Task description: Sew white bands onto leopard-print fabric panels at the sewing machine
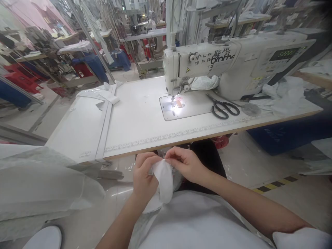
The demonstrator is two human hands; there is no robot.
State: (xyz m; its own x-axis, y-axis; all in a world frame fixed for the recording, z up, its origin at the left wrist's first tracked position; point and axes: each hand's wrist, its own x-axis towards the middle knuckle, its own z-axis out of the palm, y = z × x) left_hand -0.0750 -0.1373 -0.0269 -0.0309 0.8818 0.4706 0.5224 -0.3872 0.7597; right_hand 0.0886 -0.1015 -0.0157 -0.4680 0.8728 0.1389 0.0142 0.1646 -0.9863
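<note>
A piece of white fabric (165,181) hangs between my hands in front of the table's near edge, over my lap. My left hand (145,176) is closed on its left side, thumb and fingers pinching the cloth. At the top edge of the same cloth, my right hand (184,162) pinches with thumb and fingertips. Both sets of fingertips nearly meet there. Past the table edge stands a white sewing machine (197,65), its lamp lighting the needle plate (168,112). Black-handled scissors (223,108) lie to the right of the plate.
A printed ruler strip (155,137) runs along the front of the white table (135,117). Folded white cloth strips (100,95) lie at its left end, and crumpled white cloth (285,91) at its right. Pale fabric (46,186) drapes at lower left. A blue bin (277,138) stands beneath.
</note>
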